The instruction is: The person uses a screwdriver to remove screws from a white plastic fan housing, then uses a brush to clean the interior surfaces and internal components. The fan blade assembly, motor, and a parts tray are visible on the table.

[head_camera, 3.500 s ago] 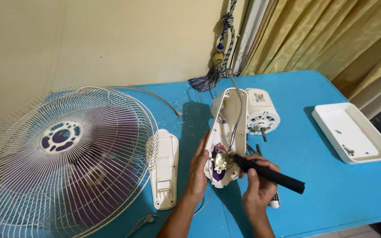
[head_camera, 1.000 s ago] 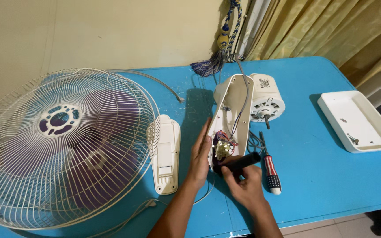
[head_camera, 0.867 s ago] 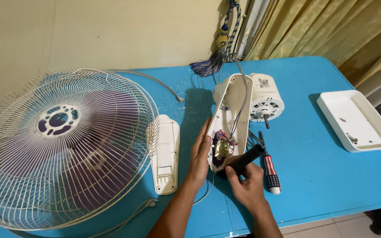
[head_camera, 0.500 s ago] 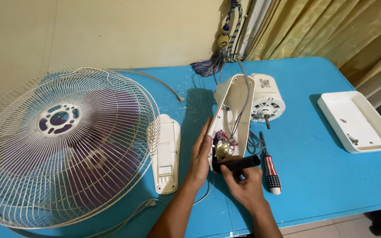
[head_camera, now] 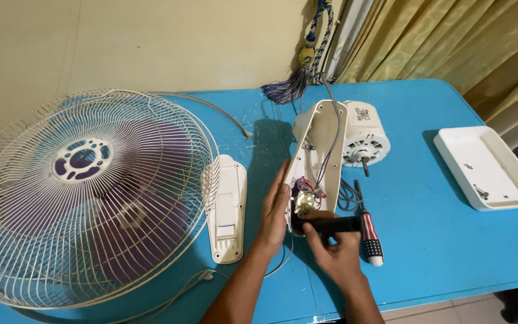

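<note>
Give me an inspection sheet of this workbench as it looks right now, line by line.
Surface: blue table, partly bare.
Job's things: opened white fan housing with its switch and wires exposed; black tool handle lying across its lower end.
Clutter: fan guard with purple blades; white cover panel; fan motor; screwdriver; white tray holding a few small parts.
Grippers: left hand flat against the housing's side; right hand gripping the black tool handle.
Cables: coloured wires inside the housing; dark cable beside the housing; grey cord behind the guard.
Surroundings: cream wall, gold curtain, tassel rope.
</note>
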